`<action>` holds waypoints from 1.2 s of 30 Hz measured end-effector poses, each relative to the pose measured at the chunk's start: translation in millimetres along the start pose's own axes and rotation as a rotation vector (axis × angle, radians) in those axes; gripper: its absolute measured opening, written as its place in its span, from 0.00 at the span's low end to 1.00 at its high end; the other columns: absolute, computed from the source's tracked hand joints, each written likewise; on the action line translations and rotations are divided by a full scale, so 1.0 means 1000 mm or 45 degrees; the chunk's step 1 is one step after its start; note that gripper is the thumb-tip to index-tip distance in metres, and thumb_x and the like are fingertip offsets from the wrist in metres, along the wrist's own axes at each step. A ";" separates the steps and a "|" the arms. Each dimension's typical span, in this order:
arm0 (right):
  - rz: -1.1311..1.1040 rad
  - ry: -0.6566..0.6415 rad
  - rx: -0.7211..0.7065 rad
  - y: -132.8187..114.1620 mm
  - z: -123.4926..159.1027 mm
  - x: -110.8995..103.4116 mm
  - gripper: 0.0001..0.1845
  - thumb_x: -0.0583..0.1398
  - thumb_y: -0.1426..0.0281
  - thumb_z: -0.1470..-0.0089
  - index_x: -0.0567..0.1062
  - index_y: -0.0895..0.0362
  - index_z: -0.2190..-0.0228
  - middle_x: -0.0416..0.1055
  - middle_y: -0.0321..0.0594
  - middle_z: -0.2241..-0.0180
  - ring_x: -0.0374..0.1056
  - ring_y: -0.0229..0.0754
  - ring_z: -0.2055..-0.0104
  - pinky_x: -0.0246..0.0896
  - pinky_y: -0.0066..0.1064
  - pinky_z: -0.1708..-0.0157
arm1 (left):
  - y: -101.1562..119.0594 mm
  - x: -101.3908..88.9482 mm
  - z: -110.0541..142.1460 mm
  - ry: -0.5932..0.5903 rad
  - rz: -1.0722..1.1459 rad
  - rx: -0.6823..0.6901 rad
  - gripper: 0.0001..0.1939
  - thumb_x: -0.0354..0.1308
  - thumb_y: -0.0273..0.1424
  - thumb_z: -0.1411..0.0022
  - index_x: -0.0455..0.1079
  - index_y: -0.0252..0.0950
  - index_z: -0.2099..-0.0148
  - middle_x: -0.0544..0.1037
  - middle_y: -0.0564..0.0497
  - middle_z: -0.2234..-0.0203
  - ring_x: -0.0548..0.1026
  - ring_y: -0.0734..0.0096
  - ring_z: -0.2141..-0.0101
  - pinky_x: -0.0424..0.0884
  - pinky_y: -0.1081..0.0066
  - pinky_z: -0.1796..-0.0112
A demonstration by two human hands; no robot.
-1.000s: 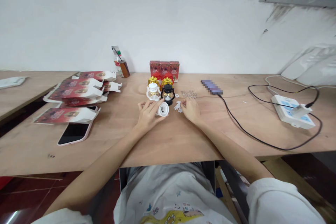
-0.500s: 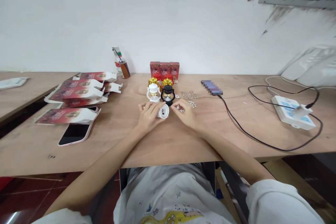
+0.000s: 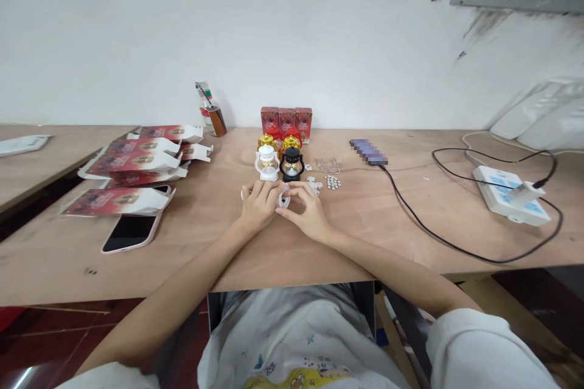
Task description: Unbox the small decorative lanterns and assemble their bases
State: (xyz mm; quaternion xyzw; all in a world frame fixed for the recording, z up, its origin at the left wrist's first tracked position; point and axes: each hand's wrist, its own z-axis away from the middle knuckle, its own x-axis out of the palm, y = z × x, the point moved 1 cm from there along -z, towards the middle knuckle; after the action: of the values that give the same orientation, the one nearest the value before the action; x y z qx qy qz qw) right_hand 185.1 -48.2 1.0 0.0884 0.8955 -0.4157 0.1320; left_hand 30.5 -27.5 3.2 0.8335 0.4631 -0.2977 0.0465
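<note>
My left hand (image 3: pixel 258 206) and my right hand (image 3: pixel 306 214) meet at the middle of the wooden table (image 3: pixel 292 237), both closed around a small white toy lantern (image 3: pixel 283 197) lying on its side. Just behind them stand a white lantern (image 3: pixel 267 164), a black lantern (image 3: pixel 292 164) and two gold ones (image 3: pixel 266 141). Small white tabs (image 3: pixel 314 184) and a heap of button cells (image 3: pixel 333 182) lie to the right of my fingers.
Three red boxes (image 3: pixel 286 117) stand at the wall. Flat red cartons (image 3: pixel 132 161) and a dark phone (image 3: pixel 130 233) lie left. A small bottle (image 3: pixel 210 110) stands behind. Right: a second phone (image 3: pixel 367 151) with black cable (image 3: pixel 424 228) and a white power strip (image 3: pixel 508 200).
My right hand left the white tabs and moved left to the lantern in my left hand. Both hands now hold it together.
</note>
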 end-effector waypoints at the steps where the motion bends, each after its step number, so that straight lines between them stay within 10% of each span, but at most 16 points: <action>1: -0.015 0.015 0.016 0.000 0.001 0.002 0.12 0.64 0.63 0.53 0.71 0.53 0.66 0.66 0.42 0.56 0.65 0.43 0.49 0.62 0.39 0.49 | 0.000 0.001 0.001 -0.008 0.001 -0.001 0.12 0.45 0.30 0.34 0.69 0.35 0.57 0.77 0.44 0.66 0.70 0.63 0.66 0.51 0.63 0.66; 21: 0.229 -0.120 -0.499 0.007 -0.007 -0.015 0.11 0.60 0.69 0.49 0.70 0.54 0.61 0.66 0.48 0.52 0.64 0.44 0.48 0.62 0.41 0.48 | -0.010 0.001 -0.008 -0.304 0.263 -0.041 0.15 0.50 0.34 0.41 0.67 0.34 0.54 0.78 0.44 0.64 0.74 0.61 0.63 0.59 0.64 0.63; 36: 0.028 0.023 -0.286 0.006 -0.003 -0.008 0.03 0.60 0.69 0.48 0.74 0.53 0.73 0.69 0.43 0.57 0.69 0.42 0.54 0.65 0.39 0.52 | -0.006 -0.001 -0.007 -0.245 0.357 0.008 0.15 0.47 0.39 0.36 0.68 0.34 0.56 0.77 0.42 0.63 0.72 0.61 0.62 0.60 0.65 0.65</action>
State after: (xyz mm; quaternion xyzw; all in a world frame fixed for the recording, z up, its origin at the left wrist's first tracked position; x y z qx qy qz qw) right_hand 194.1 -42.0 1.3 0.0868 0.9366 -0.3102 0.1376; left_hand 28.6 -22.6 10.4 0.8578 0.3346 -0.3683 0.1292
